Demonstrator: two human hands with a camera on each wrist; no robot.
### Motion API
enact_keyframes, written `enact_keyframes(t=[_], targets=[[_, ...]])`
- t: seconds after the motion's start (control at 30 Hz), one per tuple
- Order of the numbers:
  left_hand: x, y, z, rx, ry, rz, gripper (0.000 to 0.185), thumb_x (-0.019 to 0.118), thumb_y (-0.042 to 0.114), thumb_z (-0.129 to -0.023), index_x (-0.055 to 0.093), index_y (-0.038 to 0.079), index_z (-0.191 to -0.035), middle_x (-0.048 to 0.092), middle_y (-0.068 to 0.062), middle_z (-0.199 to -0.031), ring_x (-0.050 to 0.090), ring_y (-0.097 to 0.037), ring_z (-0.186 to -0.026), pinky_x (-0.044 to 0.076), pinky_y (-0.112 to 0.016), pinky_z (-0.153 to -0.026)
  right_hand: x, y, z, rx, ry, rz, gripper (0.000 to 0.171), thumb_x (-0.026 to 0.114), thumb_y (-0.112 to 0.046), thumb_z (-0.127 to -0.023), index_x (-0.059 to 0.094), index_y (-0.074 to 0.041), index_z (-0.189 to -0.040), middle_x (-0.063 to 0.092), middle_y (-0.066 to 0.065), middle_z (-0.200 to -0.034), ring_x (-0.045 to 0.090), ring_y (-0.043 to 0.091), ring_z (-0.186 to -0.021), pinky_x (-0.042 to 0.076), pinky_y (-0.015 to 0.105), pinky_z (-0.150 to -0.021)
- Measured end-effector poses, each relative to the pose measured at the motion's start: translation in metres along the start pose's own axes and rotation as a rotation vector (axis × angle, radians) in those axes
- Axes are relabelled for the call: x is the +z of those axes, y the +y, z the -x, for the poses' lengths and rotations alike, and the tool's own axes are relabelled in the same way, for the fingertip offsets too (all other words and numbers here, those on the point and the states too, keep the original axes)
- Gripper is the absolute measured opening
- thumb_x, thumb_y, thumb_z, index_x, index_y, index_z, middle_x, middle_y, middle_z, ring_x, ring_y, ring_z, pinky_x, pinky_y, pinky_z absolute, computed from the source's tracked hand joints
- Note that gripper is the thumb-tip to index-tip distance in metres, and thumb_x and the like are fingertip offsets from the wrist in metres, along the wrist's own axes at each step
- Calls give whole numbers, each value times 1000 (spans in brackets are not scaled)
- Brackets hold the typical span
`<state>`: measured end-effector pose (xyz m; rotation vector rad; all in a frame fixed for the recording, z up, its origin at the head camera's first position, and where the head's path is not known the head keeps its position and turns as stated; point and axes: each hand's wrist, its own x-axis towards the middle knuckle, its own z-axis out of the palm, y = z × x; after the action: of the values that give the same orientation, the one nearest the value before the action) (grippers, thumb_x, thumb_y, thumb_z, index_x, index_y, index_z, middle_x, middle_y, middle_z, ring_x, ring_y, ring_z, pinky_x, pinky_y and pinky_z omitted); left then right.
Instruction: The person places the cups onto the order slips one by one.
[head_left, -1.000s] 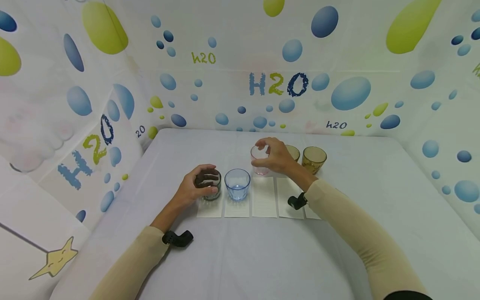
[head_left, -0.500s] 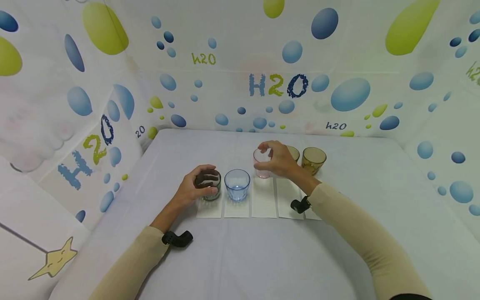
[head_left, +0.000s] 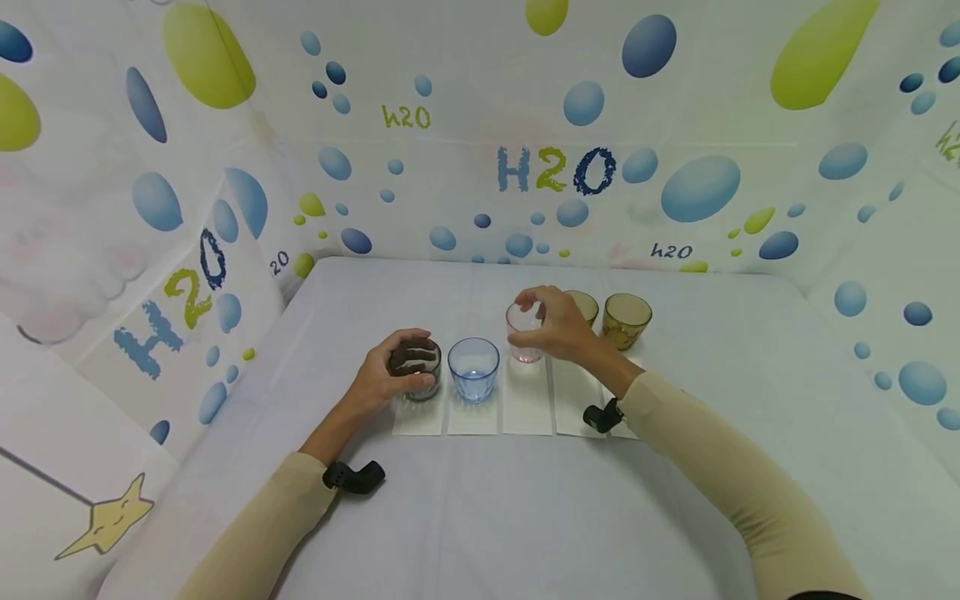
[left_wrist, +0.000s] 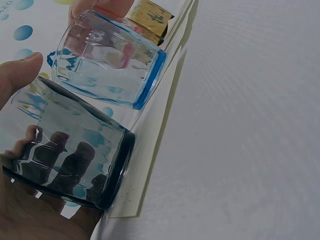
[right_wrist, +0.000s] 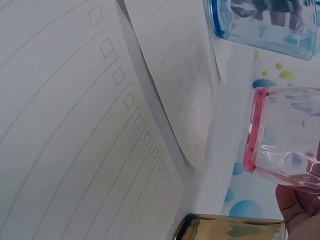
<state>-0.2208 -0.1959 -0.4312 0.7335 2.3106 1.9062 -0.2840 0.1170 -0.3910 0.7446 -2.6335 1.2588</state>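
Note:
My left hand [head_left: 378,372] grips a grey glass [left_wrist: 75,150], fingers round its far side and thumb in front. The glass is upright over the leftmost paper slip [head_left: 417,423]. Just right of it a blue glass [head_left: 474,372] stands on a second slip, untouched. My right hand [head_left: 561,327] holds a pink glass [head_left: 523,343] between thumb and fingers, at the far end of the middle slip [head_left: 528,408]. In the right wrist view the pink glass's base is near that slip; whether it touches the table I cannot tell.
Two amber glasses stand behind and right of my right hand: one partly hidden [head_left: 587,307], the other in full view [head_left: 627,321]. More lined slips [head_left: 577,400] lie under my right forearm. White cloth covers the table [head_left: 480,517]; a patterned backdrop [head_left: 450,167] rises behind.
My right hand has brought the pink glass a little nearer and slightly right, to the far end of the middle slip. The left hand and grey glass stay put.

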Motion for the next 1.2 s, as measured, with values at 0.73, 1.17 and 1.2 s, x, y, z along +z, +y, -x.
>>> enact_keyframes(t=[0.73,1.17,1.2], targets=[[0,0,0,-5,-4,-2,64,74,7,-80,43,11,-136,51,-14,-128,52,-34,-117,43,-48,-100,8,-1,13,-3,-34,7,46,80,-32,-66,62,-15,-104,60,4,-101,53,30,-91,49,35,-69],[0,1,-1,-3,-2,-3,64,74,8,-80,43,10,-136,51,-15,-128,53,-34,-117,43,-47,-100,10,-2,21,9,-83,-11,43,80,-29,-67,60,-16,-103,60,10,-103,53,36,-93,50,37,-68],[0,1,-1,-3,-2,-2,64,74,8,-80,43,10,-136,51,-15,-128,53,-34,-117,43,-47,-100,11,-2,21,11,-84,-11,43,80,-29,-67,60,-16,-103,60,10,-103,53,35,-93,50,37,-68]])
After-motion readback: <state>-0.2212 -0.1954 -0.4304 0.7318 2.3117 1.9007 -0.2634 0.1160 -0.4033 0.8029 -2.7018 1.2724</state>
